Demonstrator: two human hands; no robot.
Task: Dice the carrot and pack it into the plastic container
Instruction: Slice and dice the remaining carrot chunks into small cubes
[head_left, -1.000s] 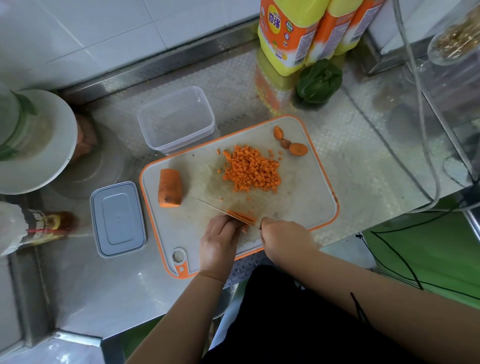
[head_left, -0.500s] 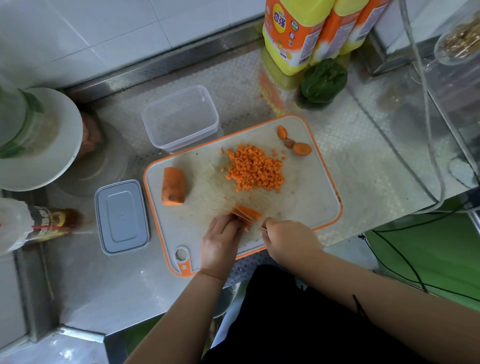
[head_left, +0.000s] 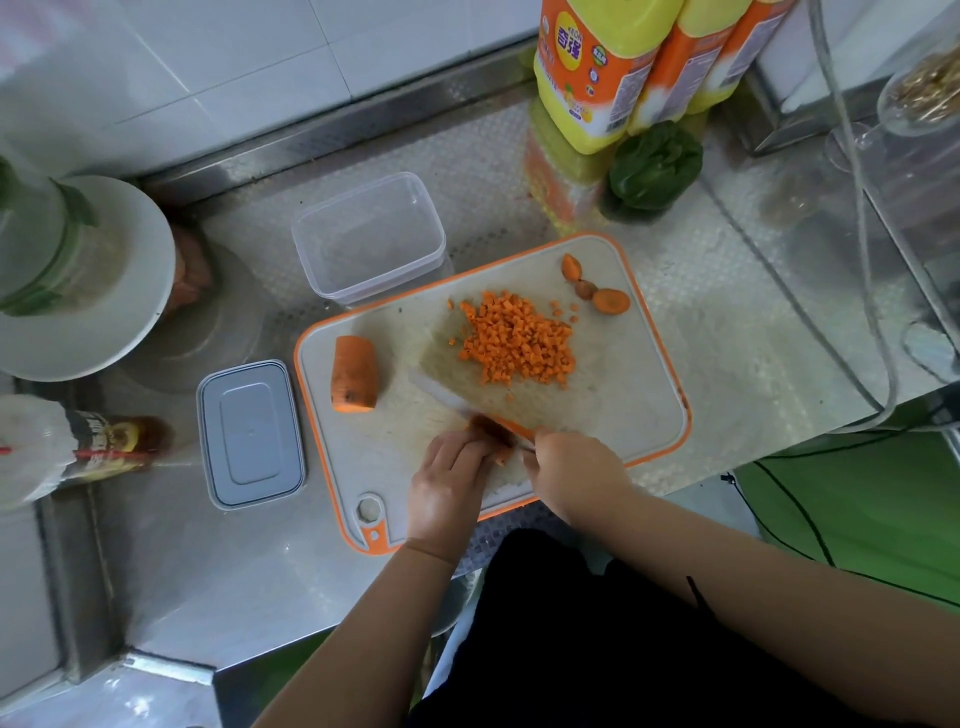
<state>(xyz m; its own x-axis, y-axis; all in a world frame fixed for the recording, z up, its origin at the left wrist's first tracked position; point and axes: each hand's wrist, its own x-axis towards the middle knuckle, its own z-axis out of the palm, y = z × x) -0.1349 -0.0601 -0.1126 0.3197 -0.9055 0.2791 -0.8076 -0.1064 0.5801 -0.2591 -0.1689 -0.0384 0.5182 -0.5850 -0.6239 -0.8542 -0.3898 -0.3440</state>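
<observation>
Step in hand: dicing, mid-cut.

Nearest the person, at the near edge of the cutting board (head_left: 639, 395), the left hand (head_left: 451, 480) has its fingers curled down over a few carrot strips (head_left: 511, 427), pinning them to the board. Just beside it, the right hand (head_left: 574, 475) is clenched round a knife handle; the handle itself is hidden by the hand. The knife (head_left: 441, 392) runs up and to the left from the hand, and its blade crosses the strips right at the left fingertips.

Further in, mid-board: a pile of diced carrot (head_left: 517, 340), with a few stray cubes around it. On the left side of the board lies an uncut carrot chunk (head_left: 355, 374). At the far right corner sit trimmed end pieces (head_left: 597, 288), apart from the pile.

Beyond the board's far left corner stands the plastic container (head_left: 370, 239), open and with nothing in it. Its lid (head_left: 251, 434) lies flat on the tabletop (head_left: 727, 322) to the left of the board.

Judgement: roughly midway; packing not begun. The next move calls for short crosswise cuts along the strips, left fingertips backing away from the blade. The chunk then needs slicing into strips and dicing before anything is scooped into the container.
</observation>
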